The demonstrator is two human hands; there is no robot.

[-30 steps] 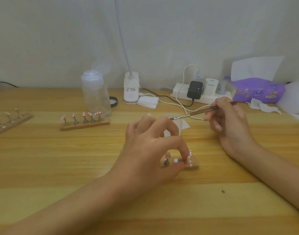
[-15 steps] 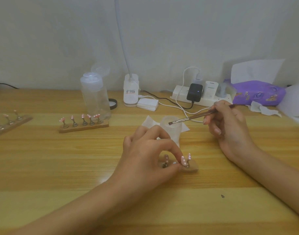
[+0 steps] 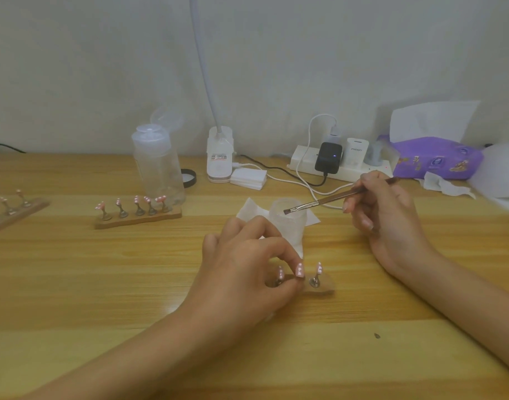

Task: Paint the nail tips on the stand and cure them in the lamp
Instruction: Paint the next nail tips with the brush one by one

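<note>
Though slim, flat-tipped brush (image 3: 334, 197) over frosted cup (image 3: 290, 229).

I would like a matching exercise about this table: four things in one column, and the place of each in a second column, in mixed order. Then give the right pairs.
Things:
1. brush
2. black charger
3. frosted cup
4. near stand

Places:
a. on the white paper
b. pinched in the right hand
c. gripped by the left hand
d. plugged into the power strip

Pairs: 1-b, 2-d, 3-a, 4-c.
</note>
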